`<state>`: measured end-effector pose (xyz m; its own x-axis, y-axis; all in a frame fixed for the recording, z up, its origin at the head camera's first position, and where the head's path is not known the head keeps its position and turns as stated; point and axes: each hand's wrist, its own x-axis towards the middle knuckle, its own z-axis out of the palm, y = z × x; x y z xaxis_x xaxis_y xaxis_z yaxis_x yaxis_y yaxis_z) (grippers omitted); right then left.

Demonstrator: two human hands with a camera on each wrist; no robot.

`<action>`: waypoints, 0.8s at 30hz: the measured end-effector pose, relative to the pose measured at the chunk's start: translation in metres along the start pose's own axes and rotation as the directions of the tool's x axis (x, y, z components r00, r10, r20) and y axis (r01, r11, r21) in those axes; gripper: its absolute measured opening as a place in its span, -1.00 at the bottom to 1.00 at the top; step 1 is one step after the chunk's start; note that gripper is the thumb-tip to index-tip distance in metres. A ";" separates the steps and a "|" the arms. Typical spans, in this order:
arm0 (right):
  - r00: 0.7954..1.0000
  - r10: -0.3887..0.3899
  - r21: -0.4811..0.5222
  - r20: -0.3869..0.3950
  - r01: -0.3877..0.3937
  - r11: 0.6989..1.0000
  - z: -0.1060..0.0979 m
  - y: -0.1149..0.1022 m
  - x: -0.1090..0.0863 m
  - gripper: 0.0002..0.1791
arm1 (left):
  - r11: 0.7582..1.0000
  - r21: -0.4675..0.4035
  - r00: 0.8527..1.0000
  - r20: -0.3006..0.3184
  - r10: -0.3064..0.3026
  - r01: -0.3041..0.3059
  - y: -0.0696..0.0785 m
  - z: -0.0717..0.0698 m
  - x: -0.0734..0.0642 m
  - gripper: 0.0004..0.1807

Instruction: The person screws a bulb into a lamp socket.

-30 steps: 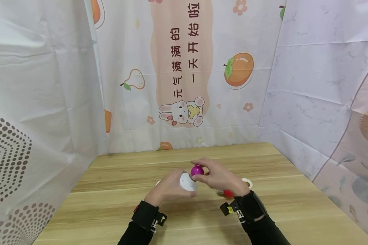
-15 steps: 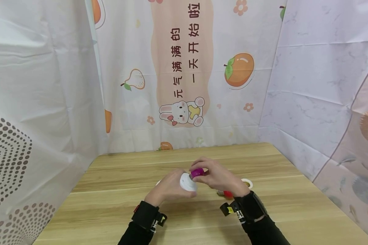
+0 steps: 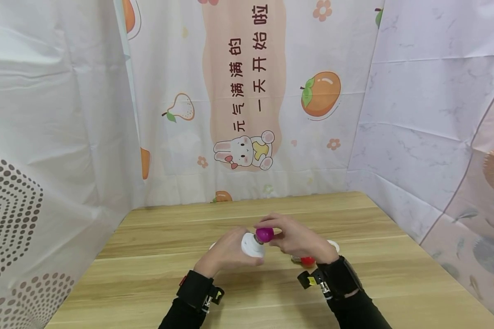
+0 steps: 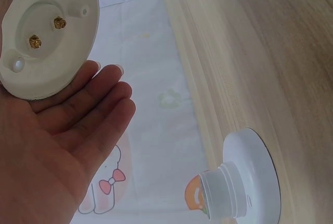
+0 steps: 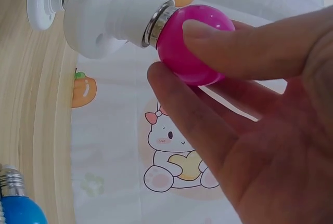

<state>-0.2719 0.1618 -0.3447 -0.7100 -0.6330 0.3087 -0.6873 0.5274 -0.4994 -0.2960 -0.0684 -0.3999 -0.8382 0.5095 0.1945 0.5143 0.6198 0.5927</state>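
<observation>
A person's left hand (image 3: 229,252) holds a white socket (image 3: 251,246) tilted above a wooden bench (image 3: 148,265), fingers and thumb around its base. The right hand (image 3: 297,238) has thumb and fingers around a magenta bulb (image 3: 265,235), its metal end at the socket's mouth; how firmly they grasp is hard to tell. On the bench, a second socket (image 4: 260,177) stands upright; a red bulb (image 3: 308,261) lies near the right wrist, a blue bulb (image 5: 22,211) elsewhere.
</observation>
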 end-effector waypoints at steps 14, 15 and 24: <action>0.996 0.083 0.102 0.012 -0.084 0.991 0.002 -0.001 -0.001 -0.44 | 1.000 0.007 1.000 0.001 0.009 -0.009 0.000 0.000 0.000 -0.26; 0.996 0.091 0.115 0.013 -0.091 0.989 0.002 0.000 -0.001 -0.44 | 1.000 0.009 1.000 0.002 0.007 -0.007 0.000 0.000 0.000 -0.26; 0.987 0.160 0.066 -0.024 -0.158 0.985 0.006 -0.002 0.000 -0.46 | 1.000 0.022 1.000 0.001 -0.003 0.003 0.000 0.000 -0.001 -0.26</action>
<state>-0.2699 0.1578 -0.3486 -0.8141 -0.5269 0.2442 -0.5550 0.5820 -0.5944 -0.2956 -0.0691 -0.4001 -0.8397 0.5080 0.1919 0.5154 0.6343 0.5762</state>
